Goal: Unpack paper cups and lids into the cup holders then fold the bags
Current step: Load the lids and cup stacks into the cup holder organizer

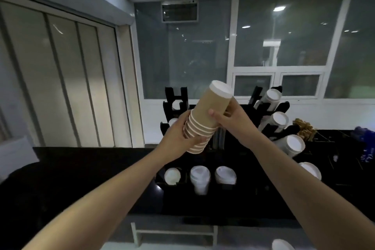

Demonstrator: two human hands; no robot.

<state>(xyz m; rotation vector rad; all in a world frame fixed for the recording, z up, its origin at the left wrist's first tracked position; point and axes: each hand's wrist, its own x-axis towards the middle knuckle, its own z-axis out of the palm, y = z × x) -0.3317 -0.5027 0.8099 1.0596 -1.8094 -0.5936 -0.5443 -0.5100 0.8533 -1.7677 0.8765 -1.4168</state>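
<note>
- Kraft-brown paper, ribbed with white rims: the stack of cups [205, 119] is held in the air between both hands, above the middle of the black bench [81, 168].
- The left hand [178, 138] wraps the near, lower end, where the rims bunch together, fingers curled round the stack.
- The right hand [225, 117] grips the upper cup's wall from the right, thumb across the front, fingers curled behind.
- The stack's long axis tilts up and to the right, away from the person; its white closed end [221, 89] points far and upward, the open mouths down toward the left hand.
- The black cup holder [282, 126] stands to the right of the hands and farther off, its slanted slots already showing white cup ends; the right hand is the nearer one to it.
- A second holder [174, 103] stands just behind the stack on the left; whether its slots have room is hard to tell, as the stack hides much of it.
- Near the person, below the hands, a low rack of lids [199, 176] sits on the bench.
- Both forearms reach forward and converge; the next move likely calls for swinging the stack rightward and matching its tilt to a slot.
</note>
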